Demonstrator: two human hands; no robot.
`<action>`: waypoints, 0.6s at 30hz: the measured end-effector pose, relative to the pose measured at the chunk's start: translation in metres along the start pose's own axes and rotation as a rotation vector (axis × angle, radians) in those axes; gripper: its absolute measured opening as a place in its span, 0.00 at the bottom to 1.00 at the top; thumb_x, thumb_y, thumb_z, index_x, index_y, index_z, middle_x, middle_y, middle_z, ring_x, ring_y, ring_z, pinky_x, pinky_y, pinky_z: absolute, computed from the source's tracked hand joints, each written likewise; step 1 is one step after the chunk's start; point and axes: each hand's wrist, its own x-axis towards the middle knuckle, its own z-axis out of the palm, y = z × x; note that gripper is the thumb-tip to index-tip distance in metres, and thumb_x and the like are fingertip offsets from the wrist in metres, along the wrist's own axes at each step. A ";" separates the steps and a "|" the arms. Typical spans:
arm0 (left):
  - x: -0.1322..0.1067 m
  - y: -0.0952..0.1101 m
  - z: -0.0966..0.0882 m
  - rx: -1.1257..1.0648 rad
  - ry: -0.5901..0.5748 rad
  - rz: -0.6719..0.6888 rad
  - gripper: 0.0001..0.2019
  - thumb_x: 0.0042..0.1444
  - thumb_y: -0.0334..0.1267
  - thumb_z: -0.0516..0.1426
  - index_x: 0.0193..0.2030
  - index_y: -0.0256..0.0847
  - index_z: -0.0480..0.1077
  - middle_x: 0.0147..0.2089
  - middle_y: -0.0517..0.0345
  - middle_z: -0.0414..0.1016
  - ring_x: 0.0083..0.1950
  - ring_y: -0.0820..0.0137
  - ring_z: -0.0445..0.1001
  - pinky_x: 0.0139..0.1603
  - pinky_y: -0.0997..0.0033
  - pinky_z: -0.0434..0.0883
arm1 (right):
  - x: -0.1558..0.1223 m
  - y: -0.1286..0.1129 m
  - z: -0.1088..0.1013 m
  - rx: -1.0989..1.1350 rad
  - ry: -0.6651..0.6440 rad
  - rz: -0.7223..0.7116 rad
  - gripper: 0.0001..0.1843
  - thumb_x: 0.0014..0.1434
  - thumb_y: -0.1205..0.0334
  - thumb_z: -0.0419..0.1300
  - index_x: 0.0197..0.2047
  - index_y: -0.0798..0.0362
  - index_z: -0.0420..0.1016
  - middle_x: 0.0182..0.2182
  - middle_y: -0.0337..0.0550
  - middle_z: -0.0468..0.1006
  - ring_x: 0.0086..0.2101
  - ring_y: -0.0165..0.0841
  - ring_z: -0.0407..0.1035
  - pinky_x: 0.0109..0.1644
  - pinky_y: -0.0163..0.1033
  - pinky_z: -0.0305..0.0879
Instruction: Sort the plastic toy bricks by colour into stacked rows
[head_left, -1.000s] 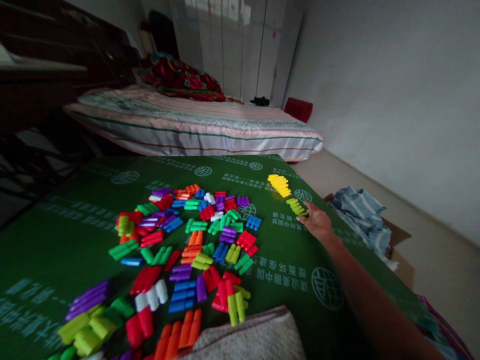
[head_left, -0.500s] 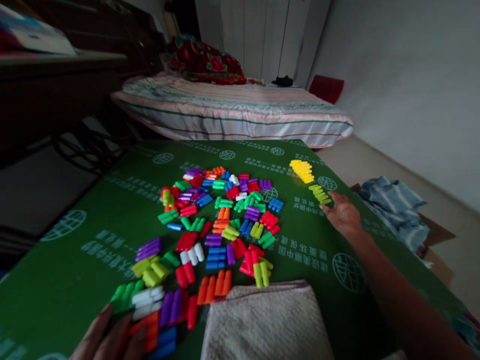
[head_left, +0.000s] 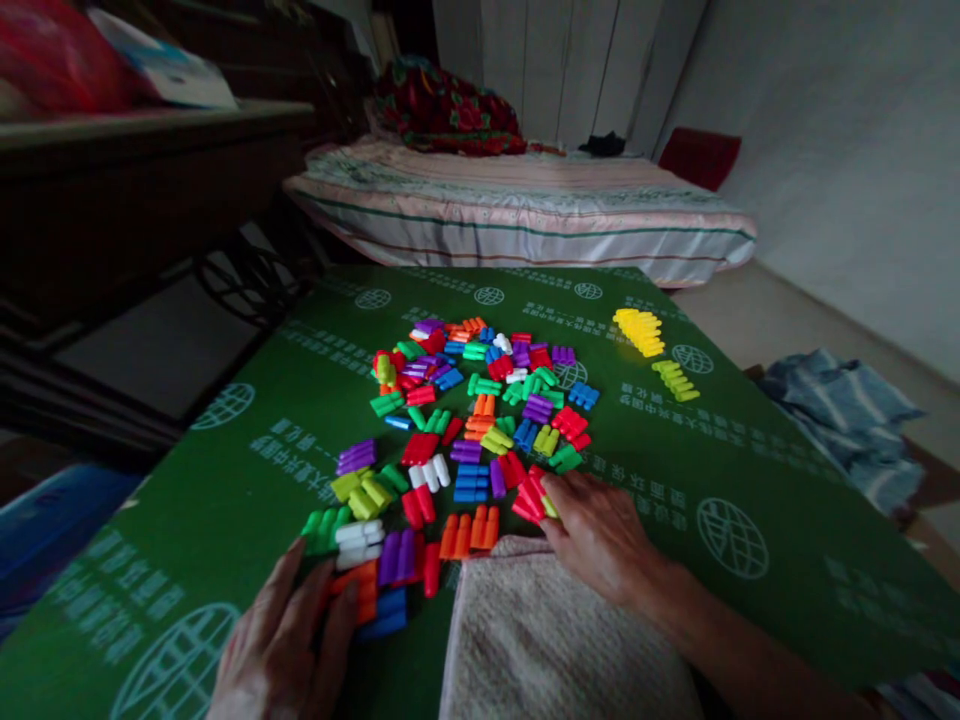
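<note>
Right hand has come back from the lime row at the bench's right edge to the scatter's near side. Nearest me, toward the near-left corner: left hand, unclenched, fingers loosely extended, tips by an orange block and a green block. Grey cloth at the middle of the near edge. Just beyond it, right hand's fingers bent at a lime piece beside red pieces; cannot tell if it grips. Mixed-colour blocks spread from near-left corner up the bench's middle. Farther, lime row lies apart near the right edge; yellow row just past it, toward the far-right corner. Beyond the far edge, a bed, striped cover.
</note>
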 end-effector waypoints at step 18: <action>0.075 0.096 -0.024 -0.238 0.058 0.678 0.16 0.59 0.29 0.53 0.54 0.40 0.65 0.45 0.57 0.79 0.47 0.73 0.76 0.60 0.69 0.68 | -0.028 0.011 -0.026 0.404 0.025 -0.177 0.14 0.59 0.69 0.54 0.45 0.47 0.75 0.40 0.40 0.79 0.40 0.32 0.73 0.45 0.36 0.70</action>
